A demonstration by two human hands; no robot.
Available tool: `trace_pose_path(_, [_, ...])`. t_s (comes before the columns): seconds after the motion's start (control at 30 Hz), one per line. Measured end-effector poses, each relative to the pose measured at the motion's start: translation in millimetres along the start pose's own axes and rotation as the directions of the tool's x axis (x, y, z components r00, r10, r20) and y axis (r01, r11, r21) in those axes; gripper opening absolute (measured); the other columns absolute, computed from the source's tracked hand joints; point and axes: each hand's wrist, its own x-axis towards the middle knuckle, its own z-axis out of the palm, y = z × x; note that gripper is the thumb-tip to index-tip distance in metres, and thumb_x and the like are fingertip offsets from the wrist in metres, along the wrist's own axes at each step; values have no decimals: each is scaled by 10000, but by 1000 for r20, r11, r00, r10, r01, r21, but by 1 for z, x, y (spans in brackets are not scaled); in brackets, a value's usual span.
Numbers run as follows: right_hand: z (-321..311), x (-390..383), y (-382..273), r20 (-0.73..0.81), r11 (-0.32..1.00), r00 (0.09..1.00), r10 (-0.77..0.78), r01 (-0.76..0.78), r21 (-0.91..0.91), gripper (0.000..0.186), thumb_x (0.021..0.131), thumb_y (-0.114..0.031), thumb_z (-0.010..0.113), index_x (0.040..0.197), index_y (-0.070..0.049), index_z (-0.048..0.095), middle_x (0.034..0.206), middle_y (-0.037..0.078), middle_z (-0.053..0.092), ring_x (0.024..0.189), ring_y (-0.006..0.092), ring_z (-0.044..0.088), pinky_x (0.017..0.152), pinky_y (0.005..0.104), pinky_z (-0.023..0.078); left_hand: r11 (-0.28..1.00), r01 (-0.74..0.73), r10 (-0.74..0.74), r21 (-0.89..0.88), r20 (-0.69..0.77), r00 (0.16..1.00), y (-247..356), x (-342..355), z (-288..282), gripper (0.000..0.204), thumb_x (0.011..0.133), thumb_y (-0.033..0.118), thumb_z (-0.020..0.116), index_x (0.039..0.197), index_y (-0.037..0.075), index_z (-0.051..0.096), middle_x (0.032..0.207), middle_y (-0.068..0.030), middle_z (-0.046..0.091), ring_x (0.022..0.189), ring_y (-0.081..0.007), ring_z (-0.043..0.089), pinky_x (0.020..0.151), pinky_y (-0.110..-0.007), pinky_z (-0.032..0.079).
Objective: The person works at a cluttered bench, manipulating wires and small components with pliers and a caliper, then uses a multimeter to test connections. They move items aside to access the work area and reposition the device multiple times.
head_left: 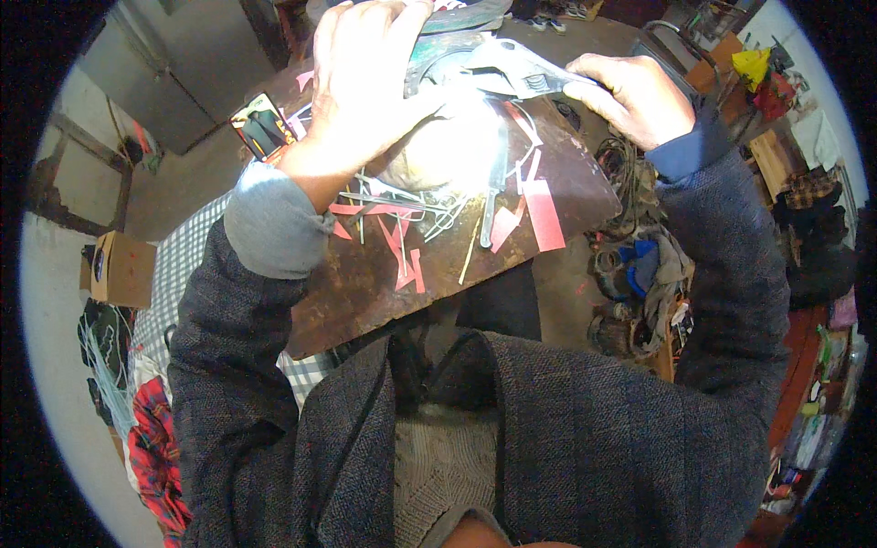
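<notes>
My left hand (370, 87) is at the top of the view, thumb apart from the fingers, gripping the left end of a dark greenish curved object (438, 55). The fingertips are partly cut off by the top edge. My right hand (635, 96) pinches the narrow end of a grey, flat-looking piece (521, 68) that reaches left onto the dark object. Strong glare hides their details. Below the hands lie a knife (491, 201), metal scissors (388, 199), pink strips (545, 215) and several thin white strips on the brown tabletop (343, 310).
A small dark packet (263, 126) is beside my left wrist. A checked cloth (187, 265) and a cardboard box (123, 269) are at the left. Coiled cables (621, 183) and a blue item (642, 265) lie right of the table. Shelved goods (813, 411) line the far right.
</notes>
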Motion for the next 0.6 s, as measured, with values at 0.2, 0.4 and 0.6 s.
trace_pose_path(0.2, [-10,25,9,47,990,989,-141,141,-9,260,996,-240,682,1149,-31,701,969,191,734,847,346,720,755,396,571,999,-35,35,2,-30,999,-6,-4,4,802,770,451,808,1353,-25,530,1152,-211,583,1067,-404,565,1000,-574,394])
trace_pose_path(0.4, [-67,65,-25,170,916,959,-227,269,-298,217,913,-278,712,905,-61,713,735,149,697,671,336,700,602,434,542,997,-75,74,-6,-87,993,-9,-3,8,785,761,420,823,1342,-26,542,1144,-204,590,1036,-390,575,952,-556,410])
trace_pose_path(0.6, [-80,102,-50,289,733,879,-378,476,-486,179,925,-245,678,877,-76,715,716,139,682,671,344,694,602,437,540,990,-143,139,-3,-224,965,-9,-1,13,769,733,349,853,1326,-37,552,1126,-203,601,1001,-372,591,908,-536,431])
